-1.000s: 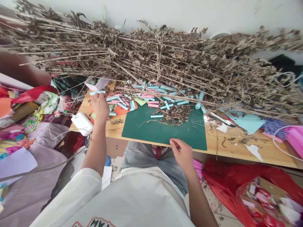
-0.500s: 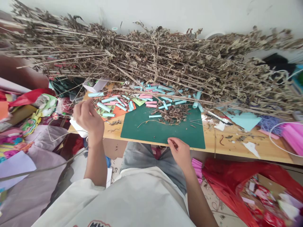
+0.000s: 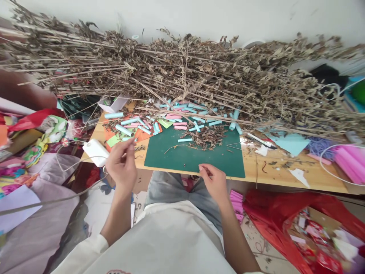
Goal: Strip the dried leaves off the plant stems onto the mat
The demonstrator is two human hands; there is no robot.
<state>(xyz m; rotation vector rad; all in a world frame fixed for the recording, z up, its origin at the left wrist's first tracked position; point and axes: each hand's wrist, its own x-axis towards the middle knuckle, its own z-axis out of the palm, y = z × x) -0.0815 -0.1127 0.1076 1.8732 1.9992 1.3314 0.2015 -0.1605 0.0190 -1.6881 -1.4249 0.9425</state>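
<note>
Both hands [image 3: 122, 163] [image 3: 214, 180] loosely curled near table [image 3: 276, 173]

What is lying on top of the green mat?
Blue tubes, pink tubes, crumbled dry leaves and a thin stem lie on the green mat. Dry stalks and tubes cover its far edge; what lies beneath them cannot be seen.

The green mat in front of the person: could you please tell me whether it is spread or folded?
Spread: the green mat lies flat on the wooden table, both near corners showing and no fold visible.
</note>
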